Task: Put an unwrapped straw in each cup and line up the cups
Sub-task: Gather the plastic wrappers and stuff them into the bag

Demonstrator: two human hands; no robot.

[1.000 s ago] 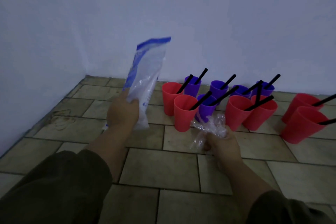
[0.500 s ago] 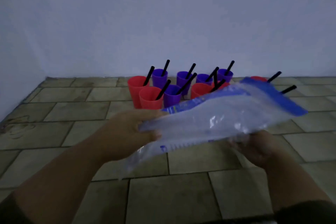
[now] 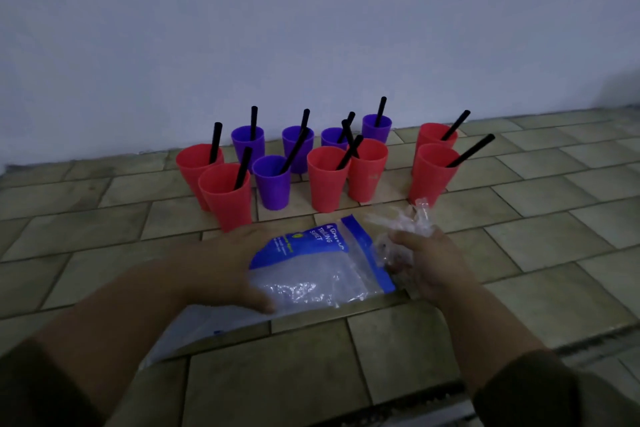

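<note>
Tiled floor (image 3: 519,236), dim. Cups (image 3: 325,180), each with black straw (image 3: 349,152), clustered by wall (image 3: 311,28); likely light, tippy, take low on body. Left hand (image 3: 221,270) grips bag (image 3: 311,270); right hand (image 3: 426,263) clutches what seem crumpled wrappers (image 3: 412,222)

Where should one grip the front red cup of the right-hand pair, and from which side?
Grip the front red cup round its wall below the rim, coming from its left front. The tapered wall is bare there; its straw leans out to the right and the second red cup stands close behind.
</note>
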